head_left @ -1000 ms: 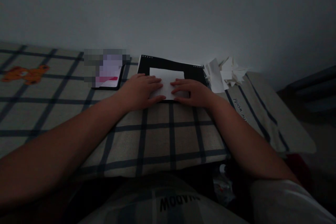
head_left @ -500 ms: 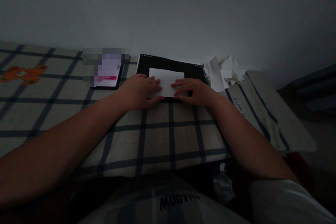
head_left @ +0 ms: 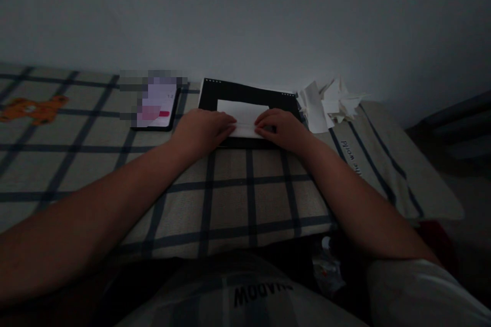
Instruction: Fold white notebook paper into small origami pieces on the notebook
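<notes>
A white sheet of paper (head_left: 245, 112) lies on a black notebook (head_left: 245, 92) whose far edge has small punched holes. Its near edge looks folded up, with a crease line across it. My left hand (head_left: 203, 130) pinches the left part of that near edge between thumb and fingers. My right hand (head_left: 282, 130) grips the right part in the same way. Both hands rest over the notebook, a short gap between their fingertips. The paper's two near corners are hidden under my hands.
A lit phone (head_left: 159, 102), partly blurred, lies left of the notebook. Cut or folded white papers (head_left: 339, 102) are heaped at the right. A checked cloth (head_left: 230, 194) covers the table against the wall. A clear bottle (head_left: 326, 265) sits below the front edge.
My thumbs have moved up from the near edge toward my fingers, closing both hands on the paper. The paper's near edge now lies farther from me, showing more of the notebook.
</notes>
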### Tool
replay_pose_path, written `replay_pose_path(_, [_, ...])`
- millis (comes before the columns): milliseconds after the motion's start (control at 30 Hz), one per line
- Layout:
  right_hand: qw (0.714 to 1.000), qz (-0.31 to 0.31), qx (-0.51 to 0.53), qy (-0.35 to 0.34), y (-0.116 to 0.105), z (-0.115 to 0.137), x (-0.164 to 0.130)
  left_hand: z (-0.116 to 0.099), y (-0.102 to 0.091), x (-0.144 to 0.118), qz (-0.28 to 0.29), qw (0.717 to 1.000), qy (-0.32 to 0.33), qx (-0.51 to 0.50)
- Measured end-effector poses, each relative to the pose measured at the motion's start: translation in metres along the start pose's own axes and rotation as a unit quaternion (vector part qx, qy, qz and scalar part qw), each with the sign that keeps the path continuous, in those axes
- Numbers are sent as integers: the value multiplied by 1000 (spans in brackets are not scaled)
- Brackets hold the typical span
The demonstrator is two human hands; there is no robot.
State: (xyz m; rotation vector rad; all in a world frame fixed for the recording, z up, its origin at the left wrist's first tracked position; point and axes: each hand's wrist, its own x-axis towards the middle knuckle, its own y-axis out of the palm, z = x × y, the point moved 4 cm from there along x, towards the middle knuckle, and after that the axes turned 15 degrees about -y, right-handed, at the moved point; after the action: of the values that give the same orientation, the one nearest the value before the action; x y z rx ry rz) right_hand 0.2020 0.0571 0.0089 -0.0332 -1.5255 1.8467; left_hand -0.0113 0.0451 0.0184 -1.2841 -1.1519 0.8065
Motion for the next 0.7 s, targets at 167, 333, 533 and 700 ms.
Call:
replay_pose_path(167, [1000,3,-20,11,2,2,2,-10,-1,-4,4,998,61,14])
replay_pose_path(333, [999,8,-32,21,3,1,3,-31,-5,-25,-13,992,123,19])
replay_pose_path(533, [999,-2,-47,28,6,0,3,-53,9,-49,14,989,148,17])
replay_pose_path(700, [998,2,-51,22,5,1,3,-50,16,-47,28,989,142,14])
